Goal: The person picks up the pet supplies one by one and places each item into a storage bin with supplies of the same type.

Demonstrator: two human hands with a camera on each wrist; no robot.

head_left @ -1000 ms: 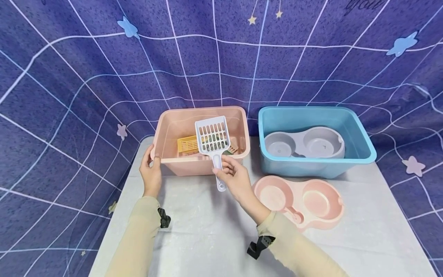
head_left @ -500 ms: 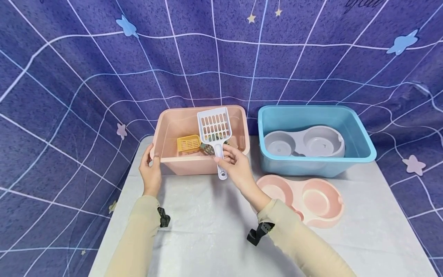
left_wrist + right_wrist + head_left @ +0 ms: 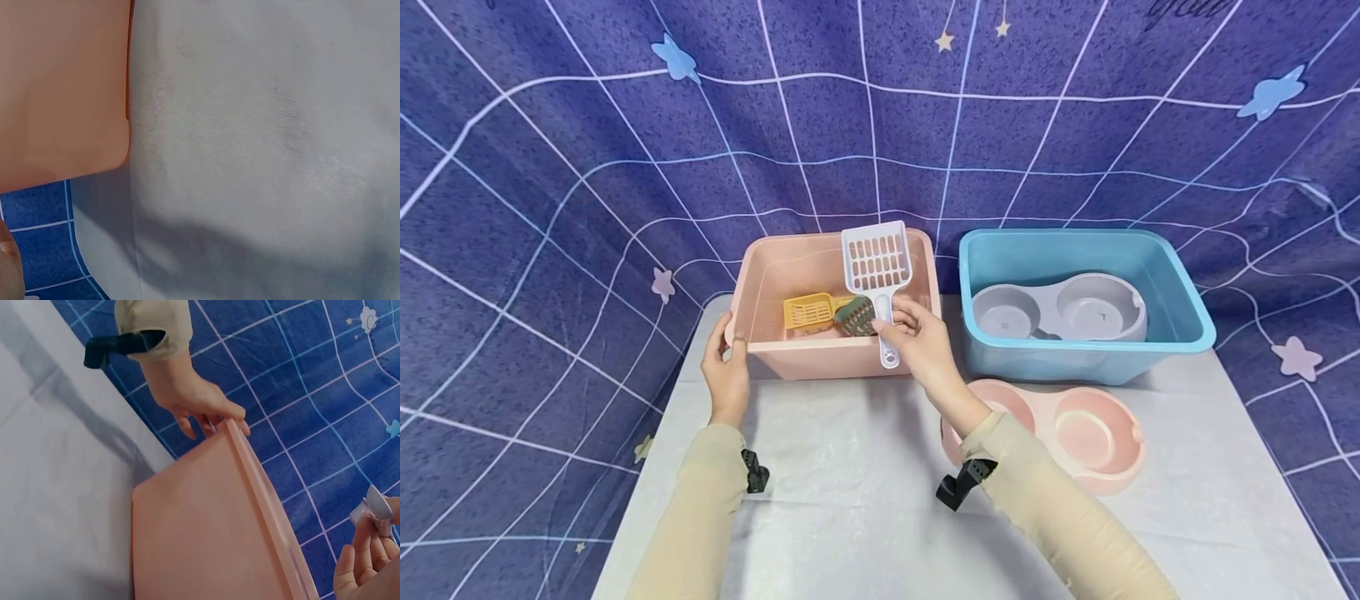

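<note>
Above the front of the pink tub (image 3: 820, 362), holding the pale scoop (image 3: 883, 296) by its handle between thumb and fingers of the right hand (image 3: 927, 337), with the slotted blade pointing up and away and the handle end lowest. At the tub's near left corner, clasping the rim with the left hand (image 3: 727, 379), well apart from the right. Judging by the right wrist view, apparently holding the scoop free of the rim, so probably needing little force. Use the left clasp as a brace, pressing just enough to stop the tub sliding without tipping it. Turn from the wrist rather than the whole arm, and watch the handle end, seemingly the likeliest part to knock the front rim. Mind the yellow scoop (image 3: 831, 305) and the dark green slotted piece (image 3: 854, 317) lying inside, close together, just left of the pale handle in the head view; best not to drag the blade across either. Lift the right forearm (image 3: 1052, 508) clear of the pink double bowl (image 3: 1047, 404), partly hidden beneath it, and allow room beside the blue tub (image 3: 1060, 362) with the grey double bowl (image 3: 1051, 307) inside. Go slowly, checking height from the side too, given the poor sense of depth from overhead.
</note>
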